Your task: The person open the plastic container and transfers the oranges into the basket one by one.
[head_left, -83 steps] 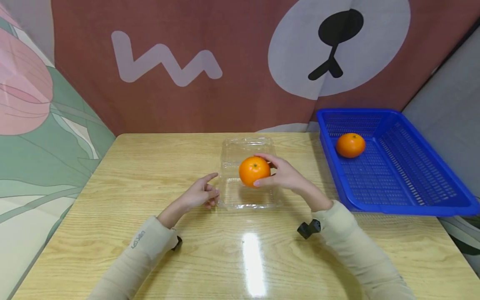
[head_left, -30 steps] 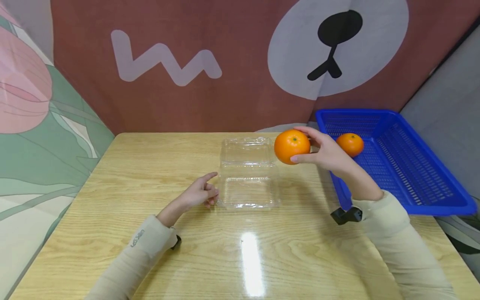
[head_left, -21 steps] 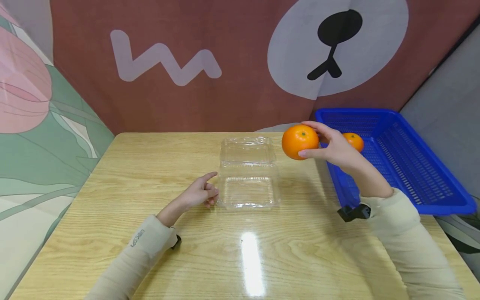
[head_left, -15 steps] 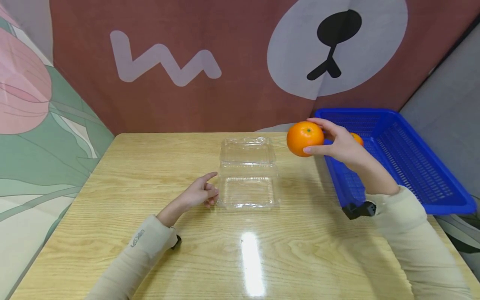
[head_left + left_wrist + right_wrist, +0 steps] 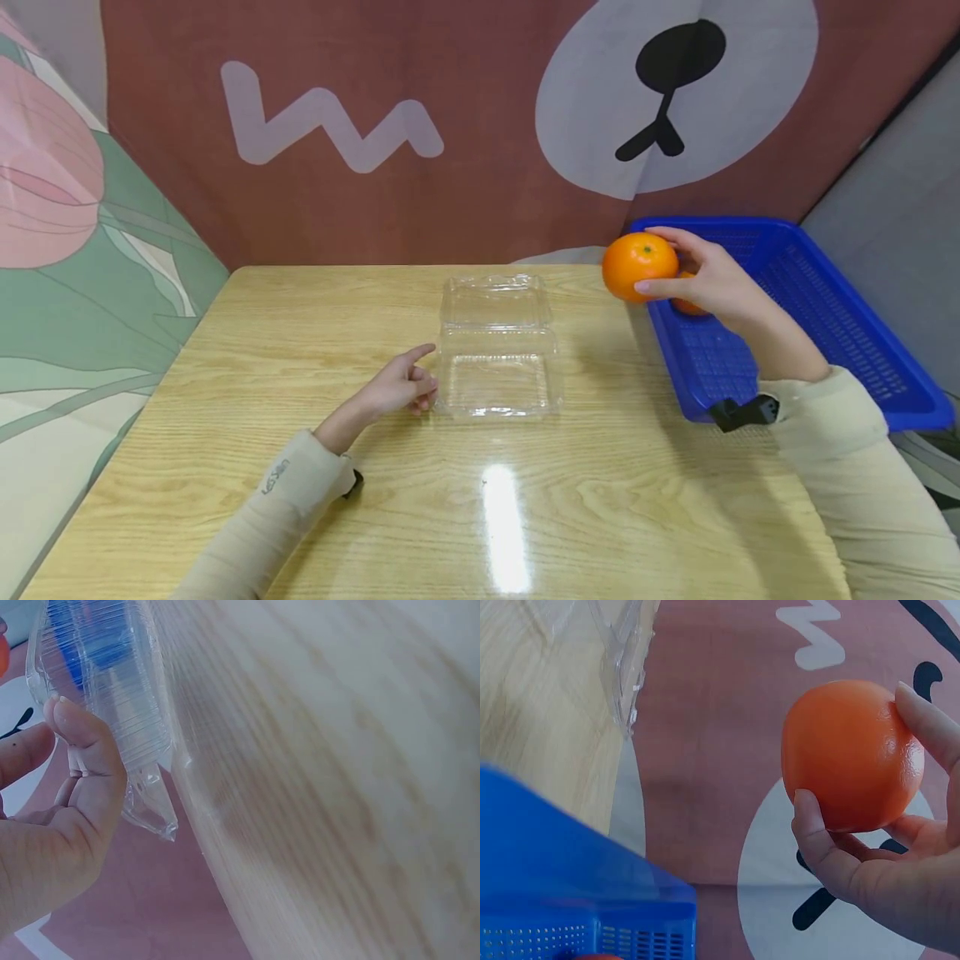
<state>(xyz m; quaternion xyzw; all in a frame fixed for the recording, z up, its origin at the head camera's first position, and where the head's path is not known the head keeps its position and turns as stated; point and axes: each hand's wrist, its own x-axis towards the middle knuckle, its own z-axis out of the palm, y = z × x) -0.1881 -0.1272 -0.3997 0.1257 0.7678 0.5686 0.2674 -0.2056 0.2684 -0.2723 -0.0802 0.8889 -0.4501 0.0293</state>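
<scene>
My right hand (image 5: 708, 271) grips an orange (image 5: 633, 265), thumb on the near side and fingers behind, held up by the left rim of a blue plastic basket (image 5: 720, 354). The right wrist view shows the orange (image 5: 847, 757) raised above the basket wall, against the wall hanging. Another orange (image 5: 688, 307) lies in the basket, mostly hidden behind my right hand. An opened clear plastic clamshell box (image 5: 497, 379) sits on the table, its lid folded back. My left hand (image 5: 397, 385) pinches its left edge with the thumb, index finger pointing out; fingertips meet at the rim in the left wrist view.
The wooden table (image 5: 420, 508) ends at the back against a brown cloth (image 5: 360, 217) with a bear's face. The basket stands at the table's right, close to a grey side panel (image 5: 900, 225). Each wrist wears a small dark camera.
My right hand has carried the orange up from over the clear box, rightward and back to the basket's left rim. It now overlaps the orange lying inside. My left hand and the box stay put.
</scene>
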